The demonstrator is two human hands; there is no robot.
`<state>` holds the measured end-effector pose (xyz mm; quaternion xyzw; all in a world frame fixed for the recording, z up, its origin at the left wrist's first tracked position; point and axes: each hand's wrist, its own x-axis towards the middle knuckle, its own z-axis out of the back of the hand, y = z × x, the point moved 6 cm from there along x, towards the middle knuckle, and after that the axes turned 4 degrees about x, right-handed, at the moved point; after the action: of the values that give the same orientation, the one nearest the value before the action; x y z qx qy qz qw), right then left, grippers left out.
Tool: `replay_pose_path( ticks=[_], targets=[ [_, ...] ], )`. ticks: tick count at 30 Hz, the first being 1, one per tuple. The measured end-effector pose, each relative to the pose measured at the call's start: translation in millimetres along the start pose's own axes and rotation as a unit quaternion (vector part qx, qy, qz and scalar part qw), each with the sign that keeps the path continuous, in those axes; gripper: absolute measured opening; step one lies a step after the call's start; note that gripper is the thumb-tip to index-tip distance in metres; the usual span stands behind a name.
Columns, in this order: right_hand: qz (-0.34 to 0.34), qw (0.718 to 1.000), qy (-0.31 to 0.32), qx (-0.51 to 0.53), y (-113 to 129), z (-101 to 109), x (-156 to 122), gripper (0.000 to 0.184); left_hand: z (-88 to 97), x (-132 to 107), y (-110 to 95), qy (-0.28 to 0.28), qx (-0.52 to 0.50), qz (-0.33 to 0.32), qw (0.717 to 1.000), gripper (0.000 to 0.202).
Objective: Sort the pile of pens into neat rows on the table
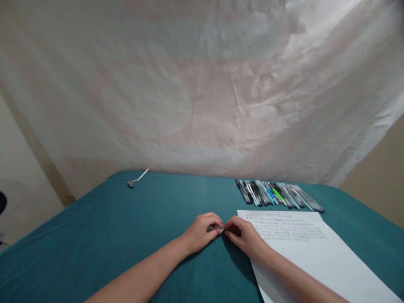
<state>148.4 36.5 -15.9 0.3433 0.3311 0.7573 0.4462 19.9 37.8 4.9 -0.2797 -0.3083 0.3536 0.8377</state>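
My left hand point(202, 231) and my right hand point(244, 236) meet above the green cloth, left of the paper's upper corner. Both are closed, with fingertips pinched around a slim pen-like object point(223, 229). Most of it is hidden by the fingers; a small dark part shows between the two hands. My right forearm crosses a large white sheet of paper point(303, 261), which bears several lines of handwriting near its top.
A row of many pens point(277, 195) lies side by side beyond the paper. Toward the back left is a white-handled razor point(135, 182). The green tablecloth point(104, 235) reaches back to a pale hanging sheet point(202, 92).
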Motion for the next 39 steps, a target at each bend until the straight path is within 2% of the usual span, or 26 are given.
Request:
replay_pose_path(
  ticks=[4, 12, 19, 24, 31, 39],
  targets=[
    [0.009, 1.000, 0.002, 0.014, 1, -1, -1, 0.011, 2.7, 0, 0, -0.012, -0.009, 0.001, 1.000, 0.013],
    [-0.051, 0.991, 0.024, 0.124, -5, 1, 2, 0.010, 10.3, -1, 1, -0.048, -0.024, 0.020, 0.998, 0.020],
    [-0.055, 0.981, 0.039, 0.183, -1, 7, 2, 0.015, 13.8, 0, 2, -0.074, -0.032, 0.019, 0.997, 0.022],
    [-0.031, 0.975, -0.028, 0.219, 13, 28, 2, 0.019, 15.9, 0, 1, -0.085, -0.023, 0.021, 0.996, 0.022],
    [-0.020, 0.952, -0.181, 0.246, 25, 61, -1, 0.021, 17.9, -1, -3, -0.097, -0.021, 0.000, 0.995, 0.022],
    [-0.005, 0.958, -0.174, 0.226, 35, 64, -3, 0.017, 14.7, -2, -2, -0.076, -0.001, 0.007, 0.997, 0.025]
  ],
)
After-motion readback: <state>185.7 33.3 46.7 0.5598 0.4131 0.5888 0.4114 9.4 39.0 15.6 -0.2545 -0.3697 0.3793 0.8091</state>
